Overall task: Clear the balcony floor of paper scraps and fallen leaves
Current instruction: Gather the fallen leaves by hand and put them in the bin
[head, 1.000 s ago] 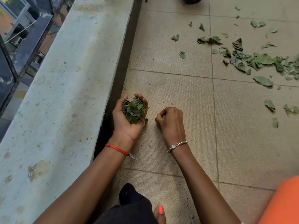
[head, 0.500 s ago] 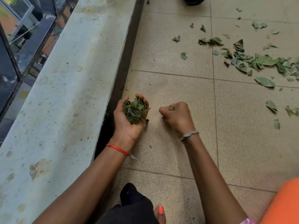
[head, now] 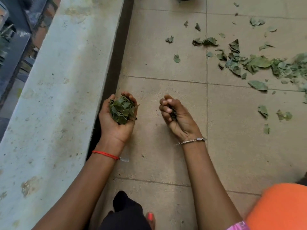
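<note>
My left hand [head: 116, 123] is palm up just above the tiled floor, its fingers curled round a heap of green leaf pieces [head: 121, 110]. A hand's width to the right, my right hand [head: 177, 117] is turned palm up with the fingers curled over a few small dark leaf bits [head: 173, 114]. Many fallen leaves [head: 249, 63] lie scattered on the floor tiles [head: 166, 67] at the upper right, well beyond both hands. More single leaves [head: 263, 111] lie to the right of my right hand.
A pale concrete parapet [head: 58, 97] runs along the left, with a dark gap [head: 114, 63] at its base. My foot with a painted toenail [head: 150, 218] and dark clothing are at the bottom. Something orange [head: 280, 206] fills the lower right corner.
My right hand was knuckles up and pressed to the floor; it has lifted and rolled palm up with leaf bits in it. My left hand with its heap stayed in place.
</note>
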The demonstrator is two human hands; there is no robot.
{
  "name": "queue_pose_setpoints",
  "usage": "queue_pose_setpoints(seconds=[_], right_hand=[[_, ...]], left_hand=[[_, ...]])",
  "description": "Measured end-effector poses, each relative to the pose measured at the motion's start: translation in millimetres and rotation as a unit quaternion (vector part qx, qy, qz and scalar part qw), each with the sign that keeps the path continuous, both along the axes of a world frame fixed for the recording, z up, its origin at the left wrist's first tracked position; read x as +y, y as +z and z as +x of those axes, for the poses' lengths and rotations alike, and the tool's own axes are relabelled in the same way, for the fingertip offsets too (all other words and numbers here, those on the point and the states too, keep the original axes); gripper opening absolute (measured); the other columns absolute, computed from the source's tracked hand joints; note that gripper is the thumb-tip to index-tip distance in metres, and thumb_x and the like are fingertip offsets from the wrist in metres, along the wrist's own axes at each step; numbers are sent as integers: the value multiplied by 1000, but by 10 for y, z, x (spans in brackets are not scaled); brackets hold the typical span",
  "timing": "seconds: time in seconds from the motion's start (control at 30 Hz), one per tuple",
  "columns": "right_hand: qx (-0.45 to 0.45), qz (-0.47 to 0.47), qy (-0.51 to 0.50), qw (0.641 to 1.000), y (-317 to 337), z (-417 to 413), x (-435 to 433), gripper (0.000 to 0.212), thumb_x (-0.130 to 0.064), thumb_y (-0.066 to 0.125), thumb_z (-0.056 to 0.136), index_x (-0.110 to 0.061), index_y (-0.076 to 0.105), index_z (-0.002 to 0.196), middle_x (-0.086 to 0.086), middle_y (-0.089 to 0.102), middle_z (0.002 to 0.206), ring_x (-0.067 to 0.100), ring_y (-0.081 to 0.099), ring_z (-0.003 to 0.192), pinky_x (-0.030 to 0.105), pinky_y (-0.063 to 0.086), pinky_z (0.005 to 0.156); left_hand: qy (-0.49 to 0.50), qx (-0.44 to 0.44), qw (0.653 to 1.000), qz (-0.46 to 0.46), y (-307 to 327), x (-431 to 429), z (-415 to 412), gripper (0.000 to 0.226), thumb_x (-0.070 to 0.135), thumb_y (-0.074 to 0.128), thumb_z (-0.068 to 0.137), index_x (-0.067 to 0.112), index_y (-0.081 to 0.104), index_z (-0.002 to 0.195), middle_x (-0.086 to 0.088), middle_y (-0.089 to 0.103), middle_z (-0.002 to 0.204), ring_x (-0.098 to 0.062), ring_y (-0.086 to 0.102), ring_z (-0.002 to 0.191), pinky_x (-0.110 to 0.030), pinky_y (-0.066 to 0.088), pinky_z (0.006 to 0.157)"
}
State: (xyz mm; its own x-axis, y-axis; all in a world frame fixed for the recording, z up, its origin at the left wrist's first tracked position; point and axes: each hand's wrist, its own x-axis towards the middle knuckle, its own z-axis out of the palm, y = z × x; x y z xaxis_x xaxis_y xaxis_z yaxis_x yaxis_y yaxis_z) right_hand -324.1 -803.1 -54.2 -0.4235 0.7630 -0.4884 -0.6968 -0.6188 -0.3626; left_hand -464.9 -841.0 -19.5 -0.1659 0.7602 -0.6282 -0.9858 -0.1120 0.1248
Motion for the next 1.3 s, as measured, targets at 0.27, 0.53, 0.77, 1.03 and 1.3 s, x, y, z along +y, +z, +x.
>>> queue_pose_setpoints(seconds=[0.27,0.53,0.77,1.03,1.3], right_hand=[[-21,-79,-161,984,1004,147,-8,27,-30,46,94,-15,57,75,-5,47,53,5,47,48,14,36,41],[53,-219,-246,943,2941,337,38,49,-19,42,98,-5,70,60,8,64,60,17,66,55,22,55,55],[6,-205,-128,970,5426,459,227,16,-13,52,79,-5,63,87,13,58,89,20,56,87,31,40,99],[16,-109,-239,965,8077,1206,465,30,-8,39,93,-9,48,65,4,48,52,14,46,47,19,41,41],[-39,55,-327,943,9192,1459,906,38,-19,37,96,-7,62,70,7,64,66,18,62,62,27,54,64]], left_hand=[[18,-20,1000,4,906,269,431,47,15,42,95,-9,65,62,-13,61,67,-23,63,55,-26,57,55],[-20,-34,999,-14,3169,420,805,17,12,46,83,0,57,77,-11,61,64,-22,63,51,-26,56,52],[-103,-14,993,-48,5680,665,1249,22,15,51,74,1,65,65,-7,63,62,-18,63,50,-21,54,49],[-134,43,989,46,8084,833,1729,16,11,60,64,3,62,77,-8,63,66,-19,64,58,-24,57,59],[-177,57,976,111,8795,1317,2326,40,28,44,88,7,68,63,-6,66,65,-18,65,58,-26,57,61]])
